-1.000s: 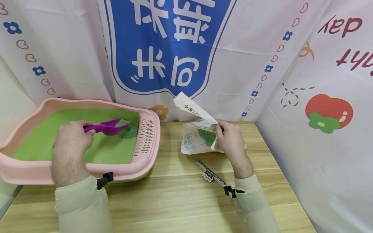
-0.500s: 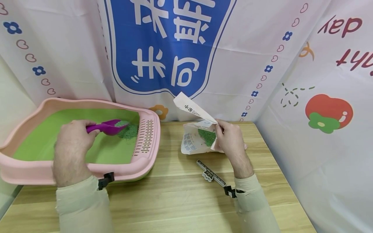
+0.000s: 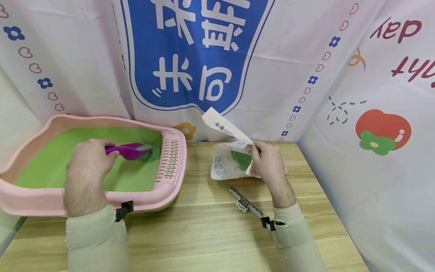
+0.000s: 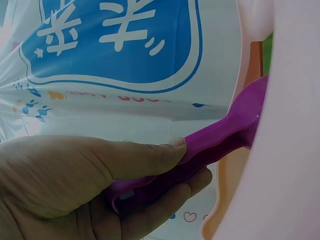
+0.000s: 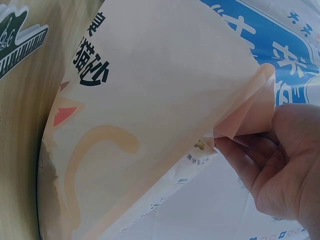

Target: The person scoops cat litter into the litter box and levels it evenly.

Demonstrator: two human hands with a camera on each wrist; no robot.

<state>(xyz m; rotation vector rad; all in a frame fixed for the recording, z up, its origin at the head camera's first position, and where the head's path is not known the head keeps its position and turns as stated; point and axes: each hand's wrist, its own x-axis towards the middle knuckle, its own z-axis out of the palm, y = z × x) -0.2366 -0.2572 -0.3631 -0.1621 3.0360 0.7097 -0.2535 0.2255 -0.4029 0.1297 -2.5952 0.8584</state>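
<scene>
My left hand (image 3: pixel 89 172) grips the handle of a purple scoop (image 3: pixel 130 152), thumb on top and fingers curled beneath it in the left wrist view. The scoop's head is tilted over a small heap of green cat litter (image 3: pixel 151 154) inside the pink litter box (image 3: pixel 178 158), near its slotted side. At the right, my right hand (image 3: pixel 270 160) pinches the open edge of a paper cat litter bag (image 3: pixel 224 166). Green granules show in the bag's mouth. In the right wrist view the bag (image 5: pixel 125 115) fills much of the frame, its corner folded between thumb and fingers.
A black-and-white ruler-like clip (image 3: pixel 247 202) lies on the wooden table (image 3: pixel 204 234) in front of the bag. Printed white cloth (image 3: pixel 278 45) hangs behind the table and along its right side. The litter box's pink rim stands raised around its green floor.
My left hand has moved slightly right with the scoop, whose head has tipped lower, toward the heap. The right hand and the bag have stayed still.
</scene>
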